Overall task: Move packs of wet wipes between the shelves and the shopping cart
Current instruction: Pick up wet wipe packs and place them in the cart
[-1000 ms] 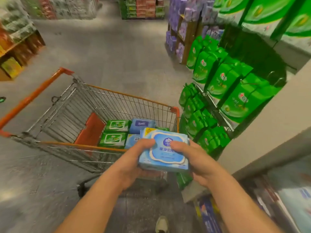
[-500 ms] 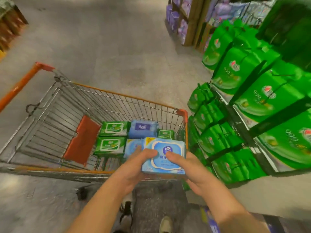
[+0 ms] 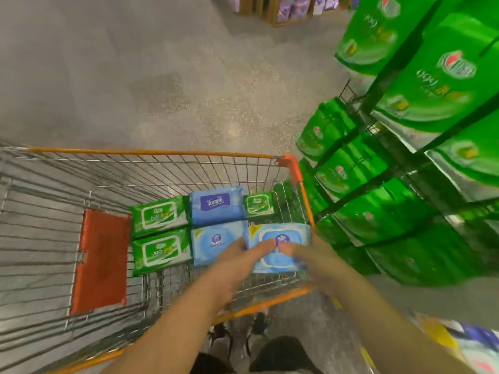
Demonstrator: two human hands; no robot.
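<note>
Hands both on one light-blue pack (image 3: 280, 247), held low inside the cart (image 3: 151, 152) at its front right corner. Left hand (image 3: 237, 261) grips the pack's left edge, thumb laid across the top face; right hand (image 3: 310, 259) grips the right edge, thumb also on top, tips of both thumbs nearly meeting over the label. Other fingers go under the pack & can't be seen; whole area motion-blurred, so can't tell if the pack rests on the cart floor or hangs just above it.

Other packs lie flat in the cart, 2 rows: back row L to R = green pack (image 3: 159, 215), blue Tempo pack (image 3: 216, 205), small green pack (image 3: 258, 203); front row = 2nd green pack (image 3: 159, 251), then 2nd light-blue pack (image 3: 213, 242), partly covered by the left hand & just beside the held one. Orange flap (image 3: 101, 261) lies on the cart floor left of the packs.

Shelves (image 3: 397, 168) to the right hold rows of big green bags (image 3: 440, 76). Purple goods (image 3: 297, 6) on a far rack, top of view. Grey speckled floor (image 3: 162, 76). Dark shoes (image 3: 283, 352) visible below, between the forearms.
</note>
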